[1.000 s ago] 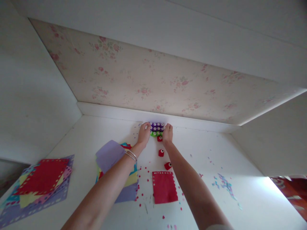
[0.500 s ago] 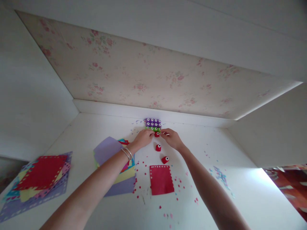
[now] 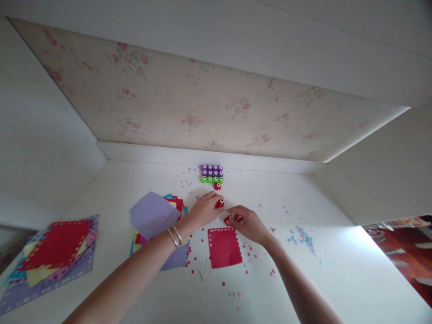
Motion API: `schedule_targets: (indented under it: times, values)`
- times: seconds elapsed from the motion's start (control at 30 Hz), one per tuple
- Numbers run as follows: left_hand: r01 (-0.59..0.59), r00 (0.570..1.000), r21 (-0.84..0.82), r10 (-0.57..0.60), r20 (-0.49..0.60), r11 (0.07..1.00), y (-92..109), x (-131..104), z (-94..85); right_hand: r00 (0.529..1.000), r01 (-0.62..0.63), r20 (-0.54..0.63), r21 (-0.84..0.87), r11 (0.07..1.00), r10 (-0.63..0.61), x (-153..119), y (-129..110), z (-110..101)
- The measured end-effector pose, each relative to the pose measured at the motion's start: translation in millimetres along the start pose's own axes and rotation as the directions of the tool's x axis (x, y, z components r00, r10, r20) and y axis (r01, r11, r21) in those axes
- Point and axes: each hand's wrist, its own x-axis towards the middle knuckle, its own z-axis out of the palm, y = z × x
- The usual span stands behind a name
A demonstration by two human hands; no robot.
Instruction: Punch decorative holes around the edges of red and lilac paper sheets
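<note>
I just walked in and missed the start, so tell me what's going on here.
Someone's left hand is on one small red punch, and the right hand is on another red punch, just past the far edge of a red sheet. A third red punch sits in front of a row of green punches, with purple punches behind them.

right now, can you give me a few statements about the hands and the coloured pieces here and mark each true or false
1. The left hand is at a red piece. True.
2. The right hand is at a green piece. False: it is at a second red piece.
3. The green pieces form a row beside the purple pieces. True.
4. The red sheet has no holes. False: holes line its far edge.
5. Bangles circle the left wrist. True.
</note>
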Motion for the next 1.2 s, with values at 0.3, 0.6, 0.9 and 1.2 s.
schedule_targets:
  times: [0.3, 0.6, 0.9, 1.2]
  values:
    - [0.143, 0.981, 0.071, -0.131, -0.143, 0.987, -27, -6, -14.6, 0.977, 0.103, -0.187, 0.002, 0.995, -0.101, 28, -1, 23]
    - [0.199, 0.95, 0.067, -0.176, -0.257, 0.978, -55, -4, -27.3, 0.922, 0.243, -0.232, -0.28, 0.929, -0.311, 86, -10, 49]
    - [0.138, 0.967, 0.029, -0.128, -0.22, 0.99, -61, -7, -26.0, 0.904, 0.22, -0.34, -0.145, 0.965, -0.258, 97, 26, 43]
    - [0.128, 0.976, 0.065, -0.114, -0.188, 0.99, -57, 7, -22.0, 0.913, 0.268, -0.295, -0.089, 0.959, -0.282, 98, 39, 38]
